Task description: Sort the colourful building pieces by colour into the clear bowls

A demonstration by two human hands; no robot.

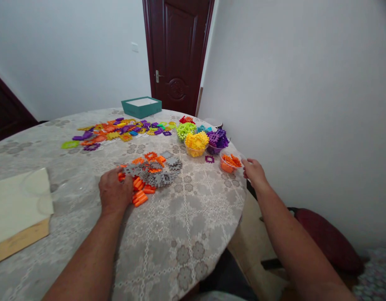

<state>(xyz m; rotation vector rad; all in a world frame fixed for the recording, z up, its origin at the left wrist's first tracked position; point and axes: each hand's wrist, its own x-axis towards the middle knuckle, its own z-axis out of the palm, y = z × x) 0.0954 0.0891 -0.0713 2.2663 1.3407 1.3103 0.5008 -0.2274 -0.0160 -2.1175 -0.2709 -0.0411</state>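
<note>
My left hand (pixel 115 191) rests at the near left edge of a mixed pile, thumb and fingers apart and bent around loose pieces. Grey toothed plastic building pieces (pixel 163 177) and orange building pieces (pixel 140 197) make up that pile. The fingertips are partly hidden among them. At the table's right edge my right hand (pixel 254 171) pinches the rim of a clear plastic bowl (pixel 226 166). Inside this bowl lie orange pieces (pixel 232 160). A single purple square piece (pixel 209 159) lies on the cloth just left of the bowl.
Bowls of yellow (pixel 196 142), purple (pixel 218 139) and green pieces (pixel 185 130) stand behind, with red and blue ones farther back. A mixed heap (pixel 117 130) spreads across the far left. Beyond it sits a teal box (pixel 141 109). A pale sheet (pixel 20 205) lies left.
</note>
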